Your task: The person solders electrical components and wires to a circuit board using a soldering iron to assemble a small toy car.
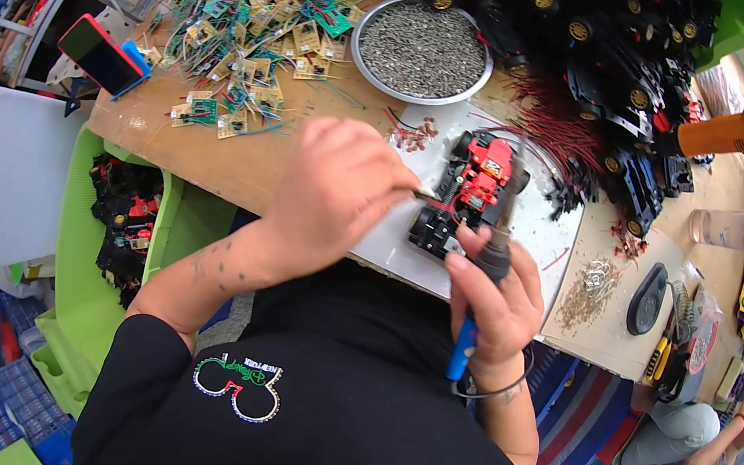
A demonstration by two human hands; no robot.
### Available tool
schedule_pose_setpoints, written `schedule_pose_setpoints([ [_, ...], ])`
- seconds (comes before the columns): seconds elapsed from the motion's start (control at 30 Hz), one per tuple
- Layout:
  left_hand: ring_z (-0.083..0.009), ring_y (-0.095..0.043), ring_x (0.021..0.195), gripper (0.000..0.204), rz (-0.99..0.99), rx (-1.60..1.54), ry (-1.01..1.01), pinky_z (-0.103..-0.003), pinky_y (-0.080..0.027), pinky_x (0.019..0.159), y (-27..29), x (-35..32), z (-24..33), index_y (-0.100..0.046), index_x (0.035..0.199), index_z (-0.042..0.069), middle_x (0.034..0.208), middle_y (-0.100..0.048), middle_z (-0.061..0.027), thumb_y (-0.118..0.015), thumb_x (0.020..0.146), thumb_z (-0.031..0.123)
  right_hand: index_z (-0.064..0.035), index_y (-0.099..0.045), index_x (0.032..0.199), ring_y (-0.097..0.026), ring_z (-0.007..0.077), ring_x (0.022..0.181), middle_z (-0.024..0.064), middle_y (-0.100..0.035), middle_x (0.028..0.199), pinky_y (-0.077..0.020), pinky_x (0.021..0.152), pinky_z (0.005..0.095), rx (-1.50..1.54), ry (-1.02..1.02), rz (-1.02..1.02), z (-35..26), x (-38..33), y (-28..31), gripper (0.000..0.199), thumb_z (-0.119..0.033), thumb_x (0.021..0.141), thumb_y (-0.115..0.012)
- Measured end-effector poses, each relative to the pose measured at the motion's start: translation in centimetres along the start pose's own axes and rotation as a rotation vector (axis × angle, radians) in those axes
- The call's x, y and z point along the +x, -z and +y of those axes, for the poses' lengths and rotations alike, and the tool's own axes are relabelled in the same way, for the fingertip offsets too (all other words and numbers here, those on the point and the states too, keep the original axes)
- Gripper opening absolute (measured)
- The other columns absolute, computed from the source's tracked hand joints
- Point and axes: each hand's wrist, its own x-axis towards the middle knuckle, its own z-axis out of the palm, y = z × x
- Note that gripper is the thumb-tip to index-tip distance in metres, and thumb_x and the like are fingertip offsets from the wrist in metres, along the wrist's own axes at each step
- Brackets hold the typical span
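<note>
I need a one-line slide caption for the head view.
Right hand holds a soldering iron over a red toy car; left hand steadies a thin wire.

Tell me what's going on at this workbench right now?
A person is soldering a red and black toy car chassis that lies on a white board. The right hand holds a blue-handled soldering iron with its tip at the chassis, while the left hand brings a thin piece up to the same spot. A round metal bowl of grey screws, a heap of small green circuit boards and black car bodies lie behind.
</note>
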Motion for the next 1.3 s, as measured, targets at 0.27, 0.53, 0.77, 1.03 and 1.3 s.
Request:
schedule_pose_setpoints([
  [0.27, -0.021, -0.058, 0.103, 0.025, -0.318, -0.901, 0.302, -0.035, -0.045, 0.09, -1.6, 0.3, 1.3, -0.07, 0.102, 0.003, 0.105, -0.064, -0.01, -0.061, 0.097, 0.026, -0.0055, -0.064, 0.109, -0.065, 0.018, 0.084, 0.0097, -0.068, 0.093, -0.0523, 0.075, 0.0284, 0.366, -0.535, -0.045, -0.4, -1.5, 1.1, 0.035, 0.008, 0.078, -0.073],
  [0.53, -0.0326, -0.048, 0.118, 0.053, -0.177, -0.176, -0.23, -0.041, -0.038, 0.095, -4.4, -0.5, 2.7, -0.067, 0.107, 0.005, 0.122, -0.055, -0.0117, -0.058, 0.089, 0.053, -0.003, -0.056, 0.11, -0.064, 0.0139, 0.092, 0.0077, -0.066, 0.096, -0.0517, 0.084, 0.0276, 0.819, -0.789, 0.157, -0.5, -2.3, 1.6, 0.029, 0.005, 0.087, -0.07],
  [0.77, -0.0264, -0.054, 0.104, 0.041, -0.245, -0.356, -0.233, -0.04, -0.041, 0.088, -5.1, -2.3, 3.9, -0.067, 0.097, 0.01, 0.107, -0.059, -0.0057, -0.08, 0.071, 0.039, -0.0062, -0.047, 0.123, -0.064, 0.0195, 0.083, 0.0117, -0.061, 0.102, -0.0551, 0.068, 0.0303, 0.971, -0.788, 0.307, 0.2, -2.9, 1.6, 0.038, 0.007, 0.091, -0.062],
  [1.03, -0.0262, -0.06, 0.092, 0.03, -0.089, -0.301, -0.077, -0.035, -0.05, 0.078, -4.6, -0.3, -1.9, -0.069, 0.102, 0.006, 0.105, -0.063, -0.0077, -0.08, 0.074, 0.009, -0.0058, -0.05, 0.122, -0.061, 0.0148, 0.071, 0.0115, -0.064, 0.096, -0.049, 0.058, 0.0242, 0.756, -0.87, 0.271, 1.8, -4.3, 3.6, 0.036, 0.005, 0.091, -0.062],
  [1.3, -0.0276, -0.063, 0.091, 0.018, -0.148, -0.393, -0.257, -0.037, -0.052, 0.078, -6.6, 0.9, -1.0, -0.067, 0.089, 0.004, 0.101, -0.069, -0.0078, -0.078, 0.075, 0.006, -0.0042, -0.056, 0.118, -0.064, 0.0123, 0.084, 0.009, -0.067, 0.099, -0.0526, 0.074, 0.0246, 0.505, -0.901, 0.174, 2.0, -5.3, 3.8, 0.031, 0.005, 0.09, -0.066],
])
